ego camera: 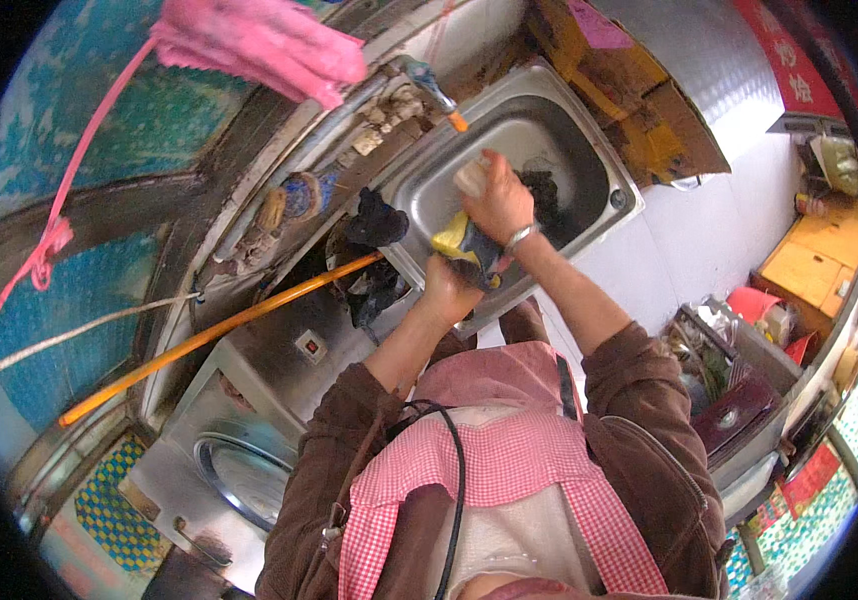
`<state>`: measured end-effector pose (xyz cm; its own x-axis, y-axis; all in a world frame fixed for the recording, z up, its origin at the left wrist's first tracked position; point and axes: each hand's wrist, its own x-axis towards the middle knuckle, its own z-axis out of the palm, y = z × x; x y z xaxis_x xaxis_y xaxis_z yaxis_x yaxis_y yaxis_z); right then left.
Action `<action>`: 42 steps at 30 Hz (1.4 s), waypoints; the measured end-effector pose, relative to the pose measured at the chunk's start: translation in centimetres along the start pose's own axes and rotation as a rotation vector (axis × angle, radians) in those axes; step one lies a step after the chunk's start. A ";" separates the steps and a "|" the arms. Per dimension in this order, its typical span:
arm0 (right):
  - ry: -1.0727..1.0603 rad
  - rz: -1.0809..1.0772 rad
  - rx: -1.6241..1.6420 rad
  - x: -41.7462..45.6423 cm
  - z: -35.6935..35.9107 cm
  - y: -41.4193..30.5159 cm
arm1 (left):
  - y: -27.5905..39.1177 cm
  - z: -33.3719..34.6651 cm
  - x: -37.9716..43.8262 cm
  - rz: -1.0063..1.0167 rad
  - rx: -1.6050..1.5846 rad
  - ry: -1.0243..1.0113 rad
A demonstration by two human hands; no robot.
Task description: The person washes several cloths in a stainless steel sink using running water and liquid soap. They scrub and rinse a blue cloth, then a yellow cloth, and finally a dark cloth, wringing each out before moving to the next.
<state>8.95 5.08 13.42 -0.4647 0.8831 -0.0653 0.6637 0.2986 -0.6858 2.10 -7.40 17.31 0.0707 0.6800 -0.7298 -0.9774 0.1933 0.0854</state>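
My left hand (450, 291) grips a dark item with a yellow part (453, 234), possibly a shoe, over the near left rim of a stainless steel sink (429, 191). Above it, my right hand (505, 196) is closed around a pale block-shaped object (472, 178). Blur hides whether that is a brush or a bar of soap. Another dark item (544, 191) lies in the basin beyond my right wrist, partly hidden by the hand. A metal tap (433, 88) with an orange tip points down over the sink's far left edge.
A yellow-orange pole (219, 339) slants left from the sink's corner, near black cloth or plastic (376, 219). Cardboard (639, 97) stands behind the sink. Pink cloth (256, 49) hangs upper left. A steel appliance (249, 397) is at left, a cluttered drawer unit (744, 375) at right.
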 end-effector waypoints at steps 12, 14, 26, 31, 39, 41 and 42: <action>-0.316 -0.851 -0.494 15.9 2.7 -23.2 | 1.6 -6.6 -0.5 0.016 -0.134 -0.240; -0.297 -0.847 -0.604 16.4 3.3 -24.5 | 1.8 -7.9 -0.2 0.052 -0.124 -0.236; 0.196 -0.909 -0.320 15.5 3.4 -19.5 | 5.7 -5.9 -1.5 0.104 -0.197 -0.328; 0.209 -0.871 -0.303 15.8 2.6 -18.8 | 6.1 -5.3 -0.6 0.096 -0.142 -0.302; -0.118 -0.559 0.109 6.0 -1.1 -15.1 | 6.8 -4.5 -0.5 0.081 -0.115 -0.230; -0.383 -0.204 -0.007 2.7 0.4 -9.4 | 6.6 -5.4 1.1 -0.005 -0.148 -0.316; -0.568 -0.127 0.016 1.7 1.8 -5.2 | 6.3 -6.1 2.0 -0.047 -0.124 -0.344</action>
<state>3.64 4.42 15.58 -0.7849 0.5064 -0.3572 0.5749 0.3800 -0.7246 -5.12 -9.13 12.25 0.1581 0.8747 -0.4582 -0.9868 0.1570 -0.0408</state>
